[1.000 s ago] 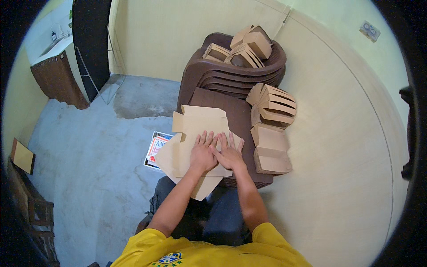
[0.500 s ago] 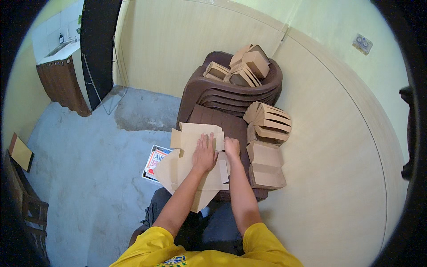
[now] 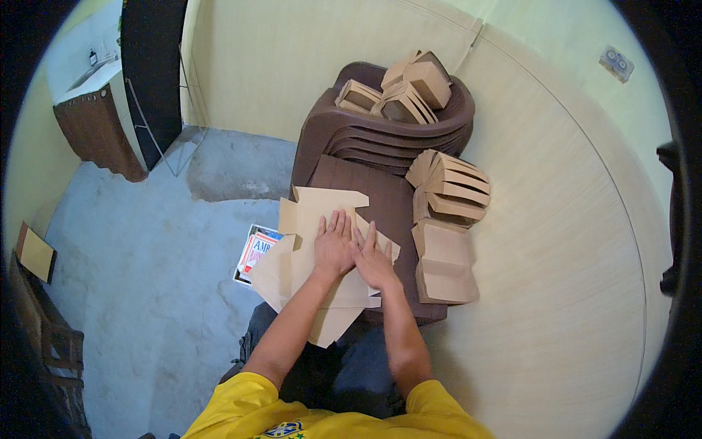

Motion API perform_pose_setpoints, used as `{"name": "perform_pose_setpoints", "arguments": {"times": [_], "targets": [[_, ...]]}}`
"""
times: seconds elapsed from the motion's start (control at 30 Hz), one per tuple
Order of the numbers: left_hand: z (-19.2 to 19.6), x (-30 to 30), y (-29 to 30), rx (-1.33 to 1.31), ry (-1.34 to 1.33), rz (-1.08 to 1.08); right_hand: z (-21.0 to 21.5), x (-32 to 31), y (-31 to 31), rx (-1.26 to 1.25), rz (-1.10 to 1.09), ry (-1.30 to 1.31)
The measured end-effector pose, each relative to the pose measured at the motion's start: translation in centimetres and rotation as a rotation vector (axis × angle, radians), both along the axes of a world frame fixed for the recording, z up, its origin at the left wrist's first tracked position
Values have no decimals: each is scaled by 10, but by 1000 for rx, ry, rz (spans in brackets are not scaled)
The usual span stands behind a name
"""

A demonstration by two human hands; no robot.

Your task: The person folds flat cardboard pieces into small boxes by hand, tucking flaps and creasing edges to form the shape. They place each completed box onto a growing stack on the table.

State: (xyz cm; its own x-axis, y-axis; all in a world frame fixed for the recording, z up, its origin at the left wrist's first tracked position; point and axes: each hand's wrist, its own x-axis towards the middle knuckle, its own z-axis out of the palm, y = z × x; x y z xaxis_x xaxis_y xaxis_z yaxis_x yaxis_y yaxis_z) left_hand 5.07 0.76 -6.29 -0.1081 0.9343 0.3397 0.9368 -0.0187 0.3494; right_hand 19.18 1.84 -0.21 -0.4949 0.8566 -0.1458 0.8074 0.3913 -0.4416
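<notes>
A flat, die-cut brown cardboard box blank lies on the brown seat of a stacked plastic chair, its far and left flaps partly raised. Flat on the middle of the cardboard, my left hand has its fingers stretched away from me. Just to its right, my right hand rests open on a cardboard flap, thumb side against the left hand. Neither hand grips anything. Part of the blank is hidden beneath both palms.
Folded cardboard boxes are piled on the chair stack's top. Beside the seat, along the wall, stand a nested stack of box trays and an open box. On the floor at left is a box of printed items.
My right hand has opened from a closed grip at the cardboard's right edge and moved left, pressing flat beside my left hand. A right-hand flap now lies at a different angle.
</notes>
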Motion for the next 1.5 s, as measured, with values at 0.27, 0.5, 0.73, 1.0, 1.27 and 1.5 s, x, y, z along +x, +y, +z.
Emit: {"name": "perform_pose_setpoints", "arguments": {"times": [0.27, 0.5, 0.73, 1.0, 1.27, 1.5], "targets": [[19, -5, -11, -17, 24, -13, 4, -39, 89, -113, -59, 112], [43, -19, 35, -124, -148, 95, -3, -41, 147, 154, -321, 96], [31, -20, 46, -58, 62, 94, -5, -64, 179, 168, -406, 130], [21, -22, 54, -185, -21, 88, -11, -70, 145, 140, -282, 414], [15, -23, 54, -176, 60, 78, -25, -30, 99, 38, -58, 634], [8, -26, 57, -164, 54, 43, 17, -42, 99, 124, -111, -151]]}}
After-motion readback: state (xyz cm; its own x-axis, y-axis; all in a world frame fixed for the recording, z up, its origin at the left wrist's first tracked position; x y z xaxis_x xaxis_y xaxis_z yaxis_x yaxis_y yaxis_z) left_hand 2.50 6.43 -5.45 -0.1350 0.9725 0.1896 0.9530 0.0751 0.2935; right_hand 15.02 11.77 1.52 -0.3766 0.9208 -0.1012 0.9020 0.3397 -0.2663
